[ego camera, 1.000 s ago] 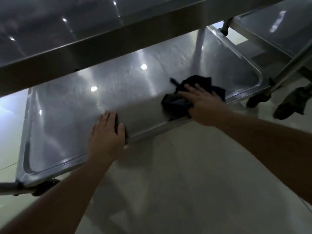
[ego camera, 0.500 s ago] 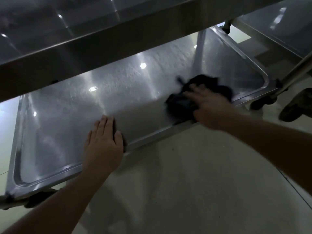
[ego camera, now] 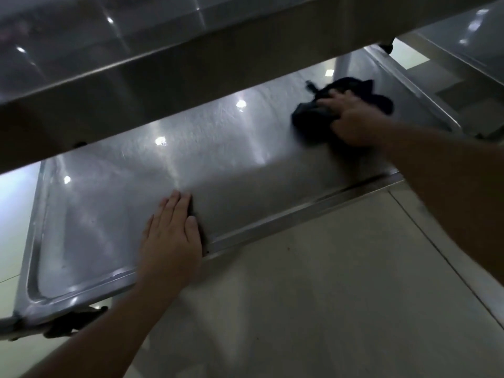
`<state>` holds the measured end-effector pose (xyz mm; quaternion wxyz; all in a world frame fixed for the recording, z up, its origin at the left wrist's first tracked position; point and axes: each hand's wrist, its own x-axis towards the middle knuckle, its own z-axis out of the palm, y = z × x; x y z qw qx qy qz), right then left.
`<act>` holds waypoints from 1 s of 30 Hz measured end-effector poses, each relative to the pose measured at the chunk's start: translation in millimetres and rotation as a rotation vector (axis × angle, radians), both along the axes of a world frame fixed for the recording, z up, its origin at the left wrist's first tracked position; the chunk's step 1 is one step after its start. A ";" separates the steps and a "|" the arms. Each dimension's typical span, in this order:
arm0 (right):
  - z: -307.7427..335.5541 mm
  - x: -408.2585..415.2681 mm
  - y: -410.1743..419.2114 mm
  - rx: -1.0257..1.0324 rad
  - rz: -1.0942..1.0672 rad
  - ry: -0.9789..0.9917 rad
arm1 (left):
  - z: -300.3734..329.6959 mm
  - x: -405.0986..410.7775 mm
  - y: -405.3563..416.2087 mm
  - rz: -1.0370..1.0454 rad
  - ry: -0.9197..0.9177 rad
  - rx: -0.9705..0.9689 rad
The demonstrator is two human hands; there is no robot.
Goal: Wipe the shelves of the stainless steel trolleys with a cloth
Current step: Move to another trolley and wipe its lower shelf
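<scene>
The lower shelf point(ego camera: 114, 214) of a stainless steel trolley lies below me, shiny and rimmed. A dark crumpled cloth point(ego camera: 351, 91) sits on its right part. My right hand point(ego camera: 351, 118) presses flat on the cloth with fingers spread and fairly straight. My left hand point(ego camera: 171, 236) rests flat on the shelf's front rim, fingers straight and together. The upper shelf point(ego camera: 109, 36) overhangs the back of the lower one and hides it.
A second steel trolley point(ego camera: 469, 36) stands at the right, close to the first. A dark castor point(ego camera: 71, 323) sits under the lower shelf's front left corner. Pale tiled floor point(ego camera: 300, 296) spreads in front of the trolley.
My right hand has slid the cloth away from the front rim toward the back right of the shelf. My left hand has stayed on the front rim.
</scene>
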<state>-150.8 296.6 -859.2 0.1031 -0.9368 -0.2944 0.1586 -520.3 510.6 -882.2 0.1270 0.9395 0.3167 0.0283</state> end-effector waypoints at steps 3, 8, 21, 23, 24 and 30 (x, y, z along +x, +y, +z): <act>-7.9 44.9 -65.0 -0.064 -0.328 -0.050 | -1.0 0.2 -0.3 0.004 -0.005 0.006; -13.5 8.4 -74.9 -0.016 -0.427 -0.013 | -0.6 0.2 -0.6 0.000 0.016 0.014; -11.3 -164.1 174.2 0.040 0.718 0.036 | 6.4 0.2 -1.6 0.024 0.035 -0.055; -8.8 -141.3 189.1 0.046 0.630 0.032 | 4.7 -0.5 -0.5 0.007 0.073 -0.012; -8.3 -127.5 190.5 0.056 0.552 0.044 | 3.2 -0.4 -0.4 -0.002 0.086 -0.001; -11.8 -24.9 120.8 0.049 0.062 0.048 | -3.2 0.0 -0.5 0.011 0.088 0.021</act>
